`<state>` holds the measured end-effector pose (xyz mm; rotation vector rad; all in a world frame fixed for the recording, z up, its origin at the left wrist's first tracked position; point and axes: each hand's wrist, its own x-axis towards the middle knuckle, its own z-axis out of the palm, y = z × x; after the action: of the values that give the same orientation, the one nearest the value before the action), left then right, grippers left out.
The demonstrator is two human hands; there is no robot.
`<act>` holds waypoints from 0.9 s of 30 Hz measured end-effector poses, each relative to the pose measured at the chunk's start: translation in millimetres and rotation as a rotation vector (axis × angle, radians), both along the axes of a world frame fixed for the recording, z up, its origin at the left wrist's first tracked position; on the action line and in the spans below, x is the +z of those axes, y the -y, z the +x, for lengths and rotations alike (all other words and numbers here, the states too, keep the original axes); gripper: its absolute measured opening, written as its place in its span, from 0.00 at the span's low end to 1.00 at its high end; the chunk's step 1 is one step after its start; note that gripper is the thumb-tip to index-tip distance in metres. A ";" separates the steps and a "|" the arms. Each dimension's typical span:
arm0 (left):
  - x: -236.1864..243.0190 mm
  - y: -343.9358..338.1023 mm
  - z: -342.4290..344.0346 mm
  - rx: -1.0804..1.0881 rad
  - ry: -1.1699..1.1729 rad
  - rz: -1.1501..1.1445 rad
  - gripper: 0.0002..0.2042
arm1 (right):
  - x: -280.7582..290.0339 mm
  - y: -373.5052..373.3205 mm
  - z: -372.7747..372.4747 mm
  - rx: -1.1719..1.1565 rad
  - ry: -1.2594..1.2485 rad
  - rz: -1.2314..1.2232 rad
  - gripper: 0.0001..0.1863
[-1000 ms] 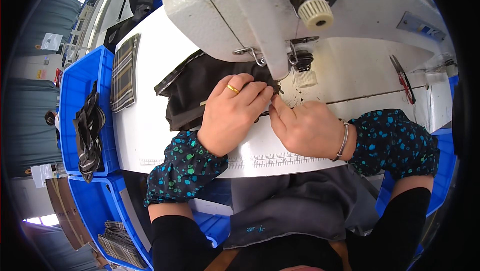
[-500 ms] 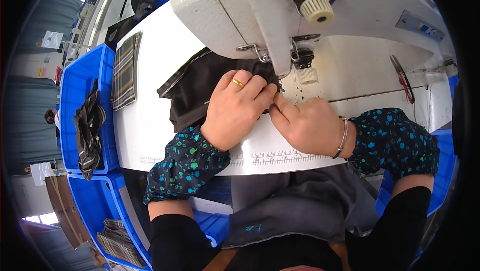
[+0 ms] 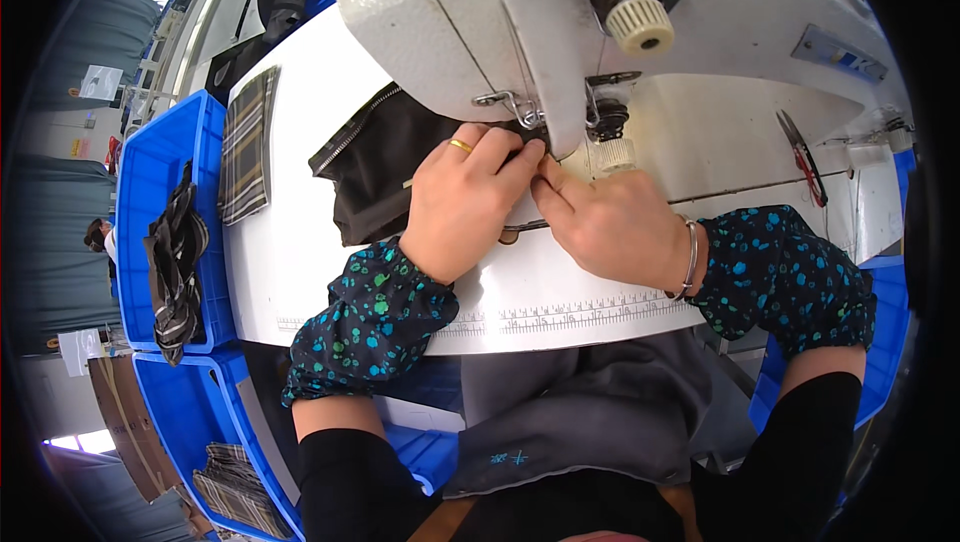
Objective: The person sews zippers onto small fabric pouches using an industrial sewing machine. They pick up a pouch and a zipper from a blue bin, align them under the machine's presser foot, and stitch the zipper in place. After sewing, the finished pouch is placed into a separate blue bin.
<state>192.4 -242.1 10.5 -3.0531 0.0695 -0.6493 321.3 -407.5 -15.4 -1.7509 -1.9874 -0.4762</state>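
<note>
Dark fabric with a metal zipper lies on the white sewing table, its right end running in beneath the head of a white sewing machine. My left hand presses on this fabric, fingers bent and closed on its edge just in front of the needle area. Close against it, my right hand pinches the fabric's near edge between thumb and fingers. The fingertips of both hands almost meet. What lies under them, and the needle itself, are largely hidden.
A plaid fabric piece lies at the table's left. Blue bins stand beyond that edge, holding dark and plaid cloth. Scissors rest at the right. A printed ruler runs along the near edge. A person is far left.
Both hands have slid slightly forward and left toward the machine with the fabric. The fabric's zipper end has shifted a little up and left.
</note>
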 end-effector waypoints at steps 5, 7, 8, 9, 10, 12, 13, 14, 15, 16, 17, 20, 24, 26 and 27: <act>-3.0 -0.6 -1.7 -0.006 0.039 -0.025 0.15 | 4.2 2.1 1.0 0.016 0.033 -0.023 0.16; -2.0 0.8 -1.3 -0.005 0.024 0.001 0.15 | 6.2 3.7 0.8 0.033 0.048 -0.041 0.16; -1.2 1.7 -0.6 -0.014 0.024 0.009 0.15 | 3.9 5.1 -0.3 0.020 0.067 -0.047 0.17; -0.5 2.6 -0.1 -0.022 0.022 0.016 0.15 | -0.6 6.6 -2.2 0.008 0.085 -0.053 0.18; -0.2 3.1 0.0 -0.029 0.020 0.024 0.15 | -3.0 7.5 -3.5 -0.003 0.103 -0.060 0.20; 0.1 3.7 -1.0 -0.028 0.015 0.045 0.15 | -0.5 9.0 -3.8 0.011 0.105 -0.074 0.19; 0.1 3.9 -1.4 -0.027 0.013 0.055 0.15 | 0.7 9.3 -3.7 0.019 0.107 -0.081 0.19; -0.3 4.0 -1.4 -0.031 0.016 0.055 0.15 | 0.1 9.2 -3.5 0.025 0.100 -0.079 0.19; -0.5 4.3 -1.3 -0.035 0.021 0.056 0.15 | -0.2 9.3 -3.2 0.030 0.095 -0.077 0.19; -0.6 4.4 -1.1 -0.040 0.025 0.057 0.15 | -0.3 9.3 -3.0 0.035 0.089 -0.074 0.19; -0.6 4.2 -1.2 -0.045 0.026 0.054 0.15 | 0.2 9.4 -3.1 0.050 0.102 -0.052 0.18; -0.6 3.4 -1.1 -0.051 0.023 0.045 0.15 | 0.5 9.4 -3.8 0.087 0.113 -0.008 0.17; -1.1 4.9 -0.5 -0.030 0.011 0.063 0.16 | -2.9 10.3 -6.4 0.097 0.073 -0.004 0.16; -1.7 4.6 1.4 -0.010 0.020 0.069 0.16 | -3.9 9.9 -5.9 0.100 0.066 0.001 0.16; -1.7 3.4 3.2 0.001 0.033 0.066 0.15 | -3.9 9.8 -5.6 0.103 0.065 0.003 0.16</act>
<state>195.7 -245.5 8.8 -2.9780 0.0865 -0.6830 315.7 -417.2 -19.3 -1.6410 -2.1081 -0.5073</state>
